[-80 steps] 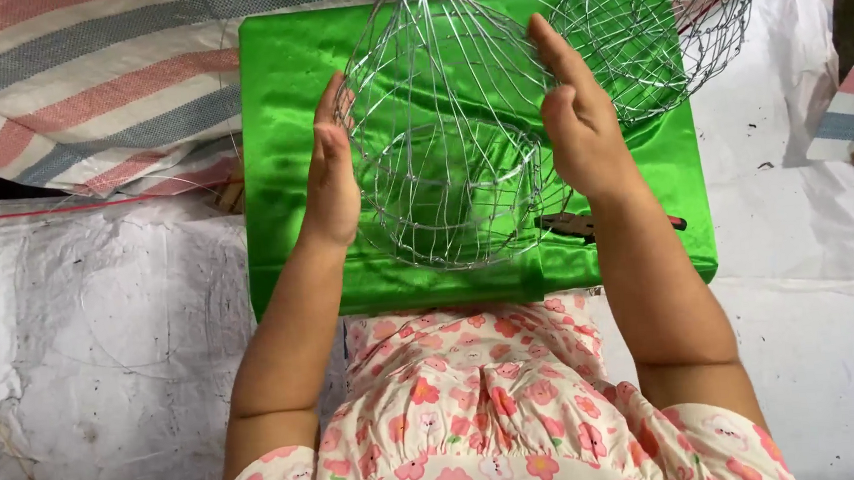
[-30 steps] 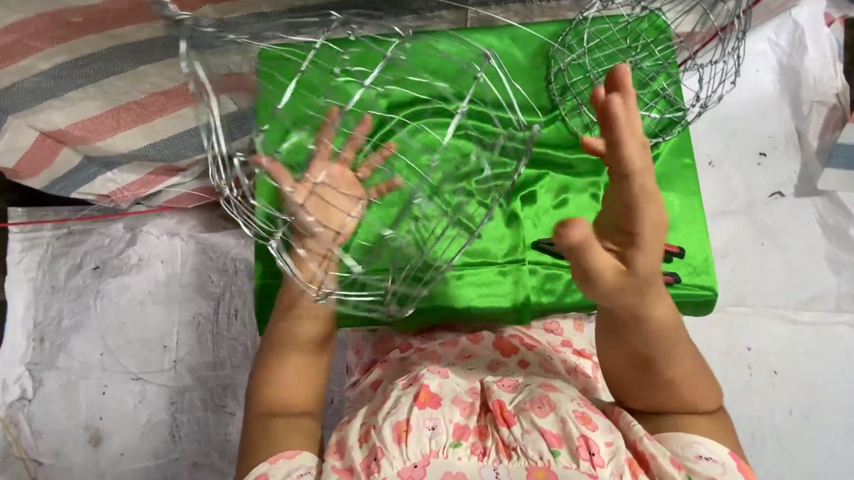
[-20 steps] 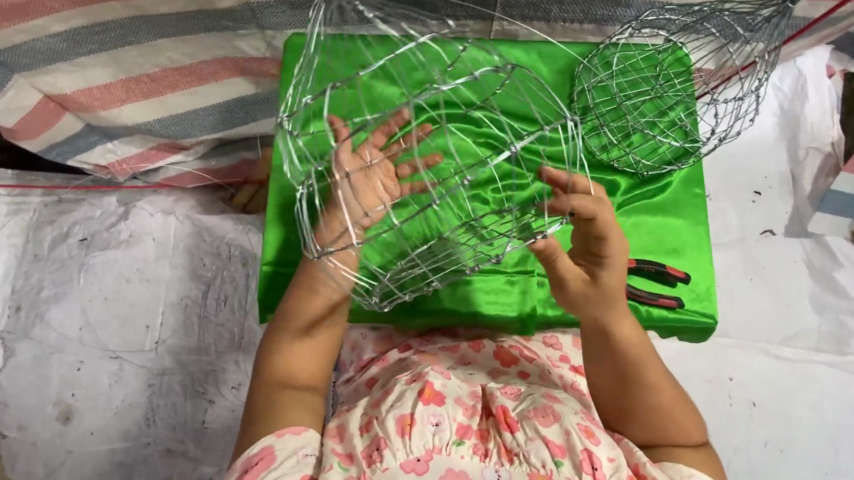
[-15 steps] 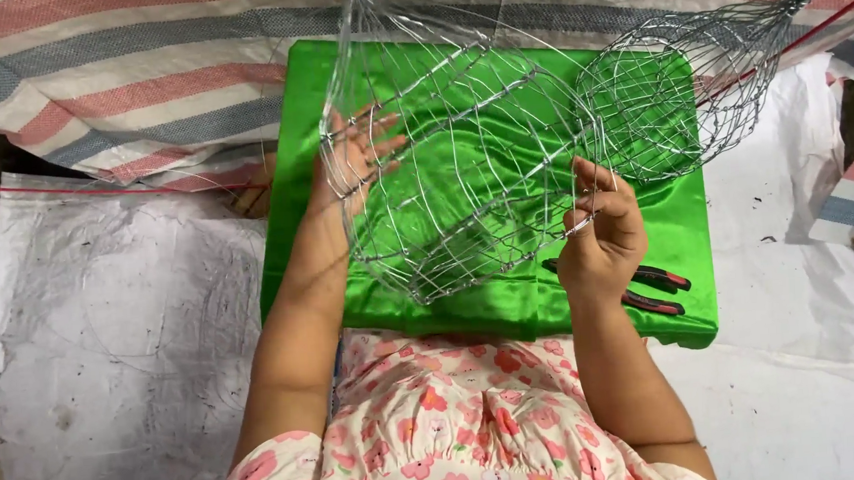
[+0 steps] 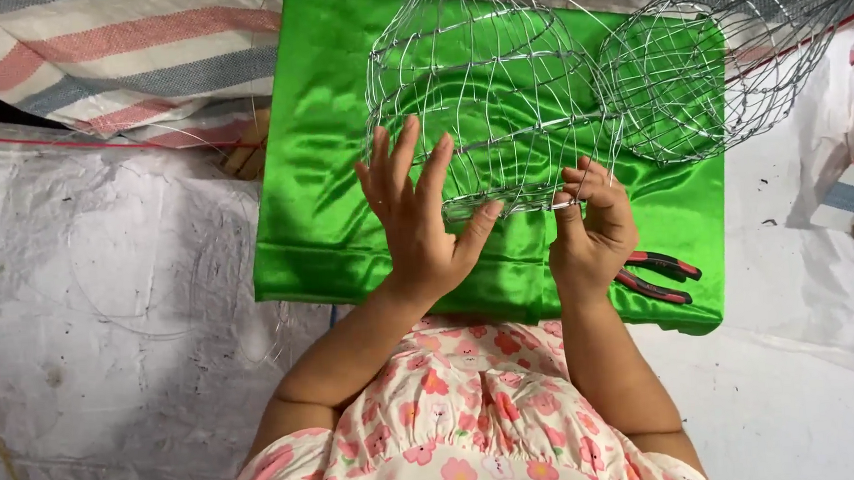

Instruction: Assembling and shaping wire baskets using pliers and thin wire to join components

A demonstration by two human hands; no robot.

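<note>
Left hand point(image 5: 416, 216) now bracing wire cage point(image 5: 483, 108) from outside, fingers spread. Right hand point(image 5: 594, 225) pinching rim, regripped from 0.5 s ago. Pliers point(image 5: 661, 275) lying just right of it.

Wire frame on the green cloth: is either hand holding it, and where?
Both. The right hand pinches the wire frame at its bottom ring; the left hand steadies that ring with open fingers.

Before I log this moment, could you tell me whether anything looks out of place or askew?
Nothing looks damaged or spilled. The second wire frame lies tipped on its side, overhanging the green cloth, and the pliers sit near the cloth's edge.
</note>
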